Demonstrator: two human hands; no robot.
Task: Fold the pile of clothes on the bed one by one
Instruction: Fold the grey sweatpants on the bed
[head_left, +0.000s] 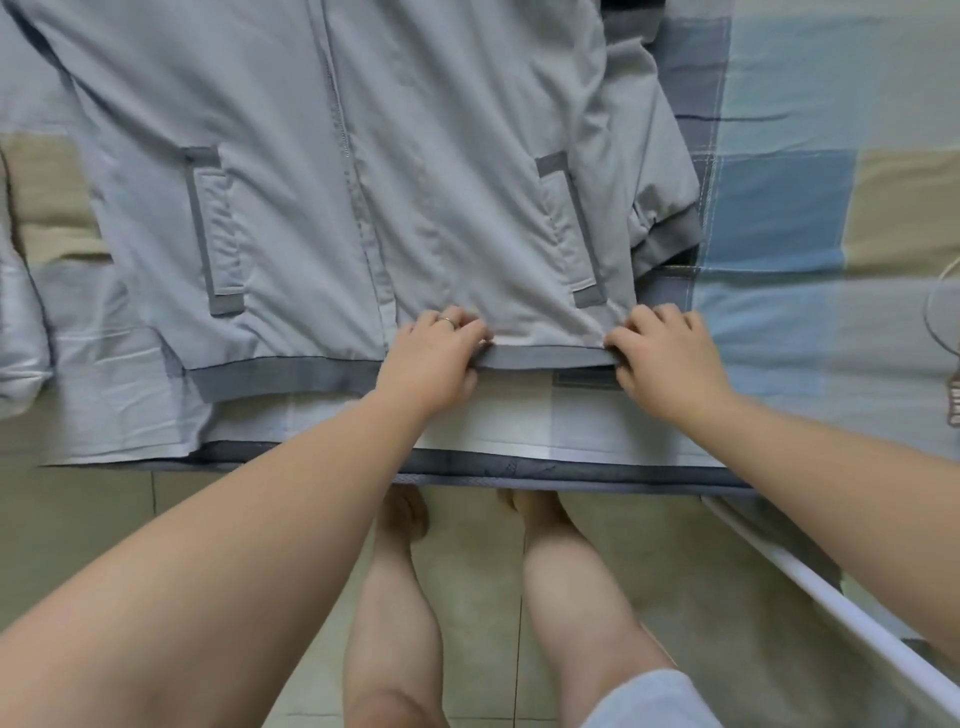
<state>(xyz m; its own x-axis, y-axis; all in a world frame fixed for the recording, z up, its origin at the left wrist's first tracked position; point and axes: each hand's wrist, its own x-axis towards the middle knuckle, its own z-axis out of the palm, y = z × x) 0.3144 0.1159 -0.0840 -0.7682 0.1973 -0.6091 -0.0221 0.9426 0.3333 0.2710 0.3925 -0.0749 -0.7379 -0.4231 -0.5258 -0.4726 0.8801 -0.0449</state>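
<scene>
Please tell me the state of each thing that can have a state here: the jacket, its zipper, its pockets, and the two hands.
jacket: spread flat on the bed, front side up
zipper: closed
bottom hem: right part pinched by both hands
right sleeve cuff: lying on the bed sheet
left hand: gripping the hem
right hand: gripping the hem

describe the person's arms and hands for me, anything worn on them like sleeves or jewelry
Both forearms are bare, with no sleeves, watch or bracelet in view. The left hand wears a thin plain ring on one finger. The right hand shows no jewelry. No gloves on either.
</scene>
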